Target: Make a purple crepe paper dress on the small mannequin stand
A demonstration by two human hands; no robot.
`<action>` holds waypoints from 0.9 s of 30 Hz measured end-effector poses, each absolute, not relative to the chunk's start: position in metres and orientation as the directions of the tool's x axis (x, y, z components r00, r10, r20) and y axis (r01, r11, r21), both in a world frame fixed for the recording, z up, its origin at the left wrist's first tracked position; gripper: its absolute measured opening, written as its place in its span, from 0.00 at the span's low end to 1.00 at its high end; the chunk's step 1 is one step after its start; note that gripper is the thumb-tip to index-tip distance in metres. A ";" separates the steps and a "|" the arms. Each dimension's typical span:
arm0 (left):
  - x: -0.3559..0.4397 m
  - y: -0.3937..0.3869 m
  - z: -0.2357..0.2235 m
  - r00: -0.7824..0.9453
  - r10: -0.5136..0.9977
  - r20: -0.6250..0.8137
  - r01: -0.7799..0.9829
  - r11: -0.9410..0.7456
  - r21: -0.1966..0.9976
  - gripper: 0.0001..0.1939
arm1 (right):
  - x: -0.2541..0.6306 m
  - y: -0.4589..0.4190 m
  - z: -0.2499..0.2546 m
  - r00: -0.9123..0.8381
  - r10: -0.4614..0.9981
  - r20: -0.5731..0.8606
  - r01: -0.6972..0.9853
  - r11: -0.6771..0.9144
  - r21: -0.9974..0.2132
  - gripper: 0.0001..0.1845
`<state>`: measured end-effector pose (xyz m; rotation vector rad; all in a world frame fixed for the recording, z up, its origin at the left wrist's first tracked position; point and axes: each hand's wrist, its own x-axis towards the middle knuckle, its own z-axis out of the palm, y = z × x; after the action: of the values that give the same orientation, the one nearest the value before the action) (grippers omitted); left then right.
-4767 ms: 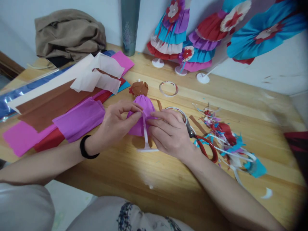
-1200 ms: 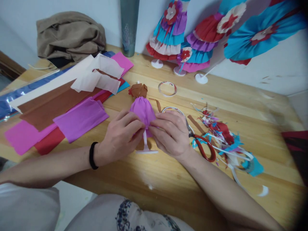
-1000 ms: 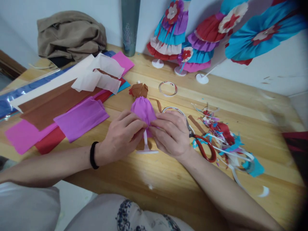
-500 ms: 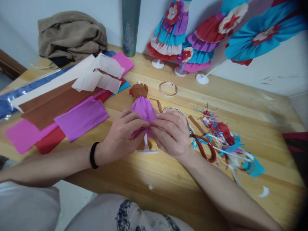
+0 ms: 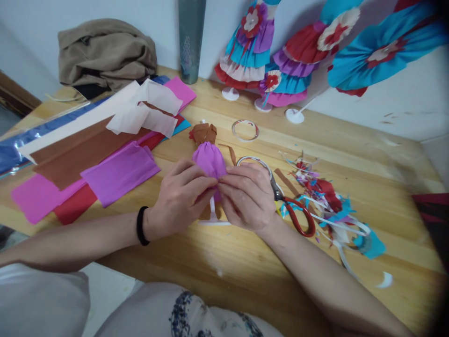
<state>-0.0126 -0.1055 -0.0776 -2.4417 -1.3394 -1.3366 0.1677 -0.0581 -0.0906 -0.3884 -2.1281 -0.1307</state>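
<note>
A small paper doll dress (image 5: 209,157), purple and gathered below a brown and red top, stands on a white stand (image 5: 213,216) in front of me. My left hand (image 5: 182,194) pinches the left side of the purple skirt's lower edge. From the other side my right hand (image 5: 247,194) pinches the same edge, its fingertips nearly meeting the left ones. Both hands are closed on the paper, and the lower skirt is partly hidden behind the fingers. Scissors with red handles (image 5: 298,215) lie just beyond my right hand, their blades partly covered.
Folded paper sheets (image 5: 121,173) are piled at left, near a brown cloth bundle (image 5: 107,54). A tall grey-green container (image 5: 191,44) stands at the back. Finished paper dresses (image 5: 252,51) on white stands line the wall. Coloured scraps (image 5: 328,194) and a tape roll (image 5: 245,131) lie on the table (image 5: 168,271).
My fingers have shifted slightly along the skirt's edge, both hands still pinching it. The view has moved a little; the other things look the same.
</note>
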 end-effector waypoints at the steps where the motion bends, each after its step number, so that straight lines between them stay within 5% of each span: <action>1: -0.013 -0.106 -0.078 0.259 0.648 0.717 0.712 -0.630 0.312 0.03 | 0.167 -0.058 -0.090 -0.514 0.226 0.827 0.316 0.947 -0.063 0.09; 11: -0.013 -0.104 -0.076 0.286 0.554 0.782 0.786 -0.603 0.140 0.04 | 0.167 -0.063 -0.088 -0.533 0.314 0.786 0.320 0.935 -0.156 0.16; 27: -0.012 -0.103 -0.076 0.265 0.590 0.762 0.815 -0.560 0.150 0.09 | 0.161 -0.090 -0.076 -0.516 0.529 0.674 0.458 0.835 -0.305 0.19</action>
<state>-0.0125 -0.1033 -0.0757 -2.2664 -1.2971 -1.1797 0.1614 -0.0901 -0.0761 -0.7173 -2.1975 0.1111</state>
